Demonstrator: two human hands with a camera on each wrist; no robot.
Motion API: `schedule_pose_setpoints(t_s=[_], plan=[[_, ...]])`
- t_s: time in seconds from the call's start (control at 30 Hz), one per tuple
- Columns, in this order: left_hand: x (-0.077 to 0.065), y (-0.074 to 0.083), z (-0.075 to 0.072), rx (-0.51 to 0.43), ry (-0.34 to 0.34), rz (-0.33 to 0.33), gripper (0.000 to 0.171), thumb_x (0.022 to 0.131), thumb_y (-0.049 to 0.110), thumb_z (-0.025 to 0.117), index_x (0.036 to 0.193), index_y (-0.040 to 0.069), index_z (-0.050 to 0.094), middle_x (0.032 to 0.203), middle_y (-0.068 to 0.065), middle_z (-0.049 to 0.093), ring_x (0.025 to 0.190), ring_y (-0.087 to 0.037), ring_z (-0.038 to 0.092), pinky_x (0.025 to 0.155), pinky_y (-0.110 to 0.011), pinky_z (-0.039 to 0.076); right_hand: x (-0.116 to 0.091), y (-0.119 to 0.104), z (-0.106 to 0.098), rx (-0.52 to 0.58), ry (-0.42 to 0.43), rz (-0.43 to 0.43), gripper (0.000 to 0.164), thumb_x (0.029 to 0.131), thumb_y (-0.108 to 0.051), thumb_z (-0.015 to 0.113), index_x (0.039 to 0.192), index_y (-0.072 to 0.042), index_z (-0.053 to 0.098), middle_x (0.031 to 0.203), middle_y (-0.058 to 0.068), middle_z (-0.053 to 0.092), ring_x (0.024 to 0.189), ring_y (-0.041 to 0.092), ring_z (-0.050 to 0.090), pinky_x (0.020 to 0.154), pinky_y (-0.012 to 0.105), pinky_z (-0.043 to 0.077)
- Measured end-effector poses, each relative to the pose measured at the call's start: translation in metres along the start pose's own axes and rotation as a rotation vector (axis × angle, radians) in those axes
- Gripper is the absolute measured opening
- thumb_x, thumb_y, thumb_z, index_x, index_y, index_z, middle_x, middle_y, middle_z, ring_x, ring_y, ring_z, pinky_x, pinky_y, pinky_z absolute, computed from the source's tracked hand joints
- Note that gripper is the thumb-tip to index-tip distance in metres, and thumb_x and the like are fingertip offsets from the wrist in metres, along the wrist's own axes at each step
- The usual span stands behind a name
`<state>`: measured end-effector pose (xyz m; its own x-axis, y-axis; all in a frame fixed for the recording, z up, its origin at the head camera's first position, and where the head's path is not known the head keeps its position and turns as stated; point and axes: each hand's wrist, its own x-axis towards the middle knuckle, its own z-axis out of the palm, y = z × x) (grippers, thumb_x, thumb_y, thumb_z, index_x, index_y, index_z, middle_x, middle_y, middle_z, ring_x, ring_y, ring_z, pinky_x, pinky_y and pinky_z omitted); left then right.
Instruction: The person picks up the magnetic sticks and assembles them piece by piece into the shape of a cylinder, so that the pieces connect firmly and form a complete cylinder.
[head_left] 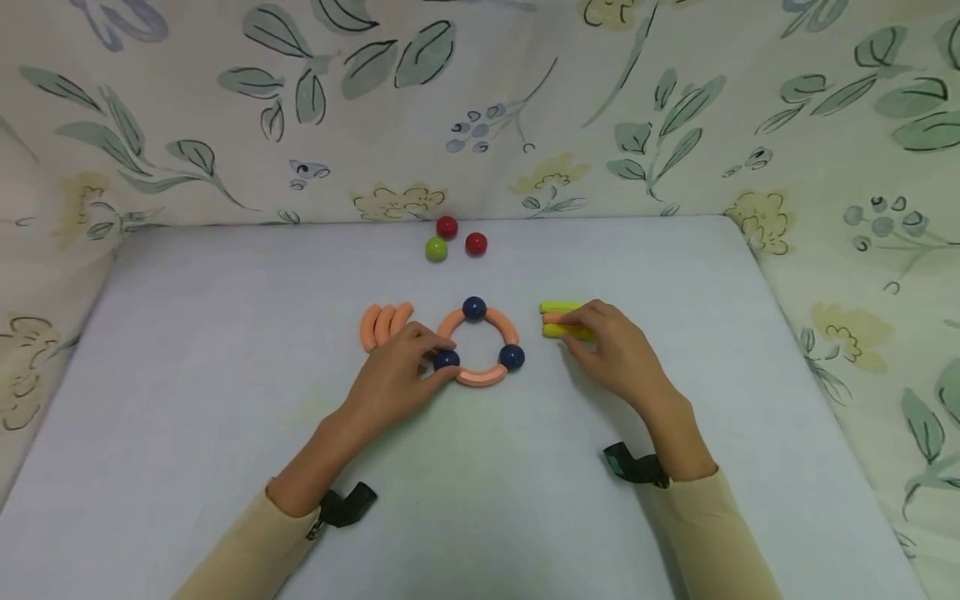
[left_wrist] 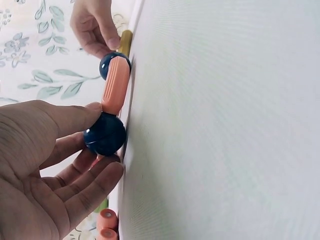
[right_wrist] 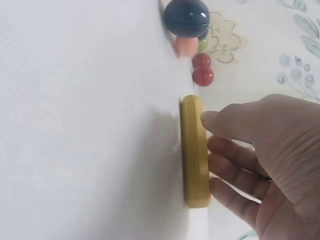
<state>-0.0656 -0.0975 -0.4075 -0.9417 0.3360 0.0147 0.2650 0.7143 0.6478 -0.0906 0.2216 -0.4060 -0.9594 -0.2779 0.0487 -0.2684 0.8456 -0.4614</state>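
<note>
In the head view a ring of orange curved rods (head_left: 482, 377) joined by blue balls (head_left: 474, 308) lies mid-table. My left hand (head_left: 397, 371) pinches the ring's left blue ball (left_wrist: 105, 135) between thumb and fingers. More orange curved rods (head_left: 370, 325) lie close beyond that hand. On the right, my right hand (head_left: 618, 350) bends over two yellow rods (head_left: 555, 331) with an orange rod (head_left: 551, 318) between them. In the right wrist view its thumb meets the top edge of the nearer yellow rod (right_wrist: 194, 155), fingers on the far side. Whether it grips is unclear.
Two red balls (head_left: 476, 243) and a green ball (head_left: 436, 249) sit at the back of the white table (head_left: 225, 375). Behind and beside the table hangs a leaf-patterned cloth (head_left: 525, 108). Dark wrist cameras (head_left: 633, 464) jut from both sleeves.
</note>
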Motion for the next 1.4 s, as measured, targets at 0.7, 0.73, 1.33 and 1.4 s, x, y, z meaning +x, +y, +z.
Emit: schedule_pose_setpoints(t_s=[0.7, 0.73, 1.33, 1.4], plan=[[0.001, -0.002, -0.003, -0.017, -0.016, 0.013, 0.034, 0.092, 0.023, 0.084, 0.124, 0.010, 0.078, 0.117, -0.007, 0.069, 0.095, -0.017, 0.070, 0.079, -0.033, 0.057, -0.003, -0.006, 0.004, -0.152, 0.007, 0.023, 0.031, 0.093, -0.013, 0.082, 0.122, -0.005, 0.076, 0.119, 0.016, 0.075, 0.110, 0.034, 0.069, 0.094, 0.050, 0.060], [0.001, -0.002, -0.002, -0.018, -0.015, 0.015, 0.034, 0.092, 0.023, 0.084, 0.123, 0.010, 0.078, 0.117, -0.007, 0.069, 0.095, -0.017, 0.069, 0.079, -0.033, 0.056, -0.003, -0.007, 0.004, -0.147, 0.007, 0.018, 0.031, 0.093, -0.013, 0.081, 0.123, -0.004, 0.076, 0.119, 0.016, 0.075, 0.111, 0.034, 0.069, 0.094, 0.051, 0.060], [0.003, -0.002, -0.002, -0.004, -0.021, 0.008, 0.038, 0.092, 0.027, 0.085, 0.126, 0.010, 0.078, 0.103, -0.004, 0.066, 0.080, -0.014, 0.054, 0.067, -0.025, 0.043, 0.010, -0.036, 0.001, 0.277, -0.006, -0.198, 0.032, 0.098, -0.009, 0.075, 0.130, -0.007, 0.070, 0.119, 0.006, 0.070, 0.104, 0.019, 0.072, 0.091, 0.038, 0.063], [0.002, -0.001, -0.002, 0.016, -0.022, 0.009, 0.038, 0.093, 0.026, 0.084, 0.126, 0.010, 0.078, 0.105, -0.005, 0.067, 0.081, -0.014, 0.055, 0.067, -0.025, 0.043, 0.013, -0.043, 0.004, 0.317, -0.012, -0.219, 0.032, 0.098, -0.011, 0.076, 0.129, -0.009, 0.070, 0.118, 0.004, 0.071, 0.104, 0.018, 0.074, 0.091, 0.036, 0.064]])
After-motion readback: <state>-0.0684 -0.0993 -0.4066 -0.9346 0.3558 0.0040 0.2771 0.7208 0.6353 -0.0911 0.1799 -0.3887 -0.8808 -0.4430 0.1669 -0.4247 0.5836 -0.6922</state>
